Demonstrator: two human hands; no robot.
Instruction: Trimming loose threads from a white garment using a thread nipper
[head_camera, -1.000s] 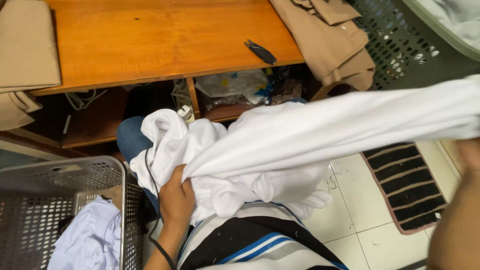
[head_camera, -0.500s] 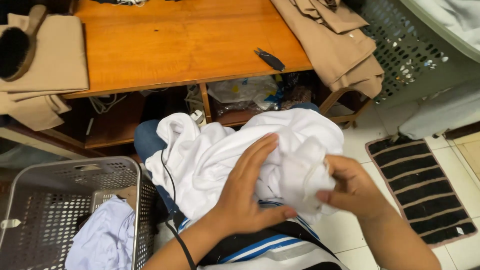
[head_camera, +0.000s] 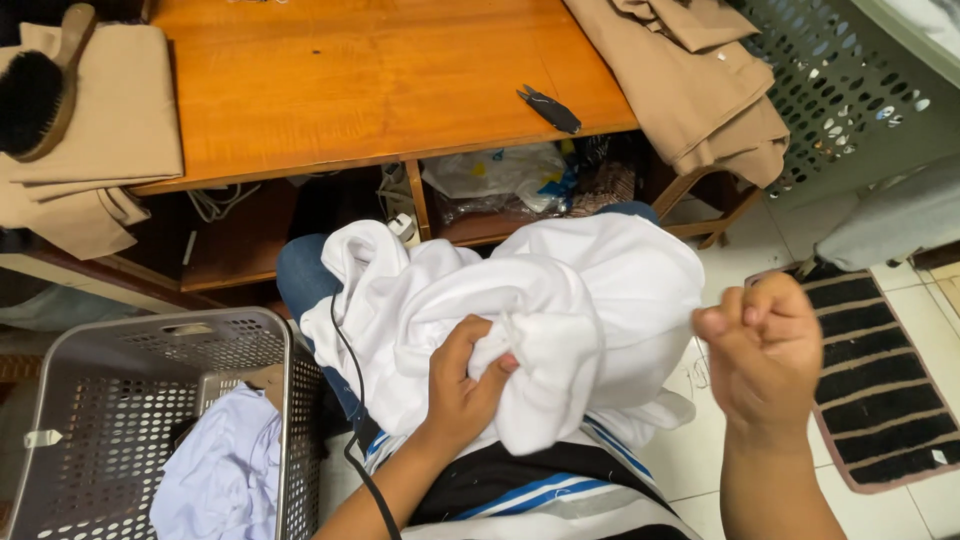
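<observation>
Fingers (head_camera: 480, 362) of the left hand (head_camera: 462, 385) pinch a fold of the white garment (head_camera: 560, 300) bunched on the lap at frame centre, while the right hand (head_camera: 765, 350) hovers closed and empty at right, the cloth not yet folded, the grey basket (head_camera: 60, 420) lower left

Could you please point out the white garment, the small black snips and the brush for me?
white garment (head_camera: 590, 300): head view, on its bunched cloth.
black snips (head_camera: 550, 109): head view, on the handle.
brush (head_camera: 30, 100): head view, on the dark bristles.
</observation>
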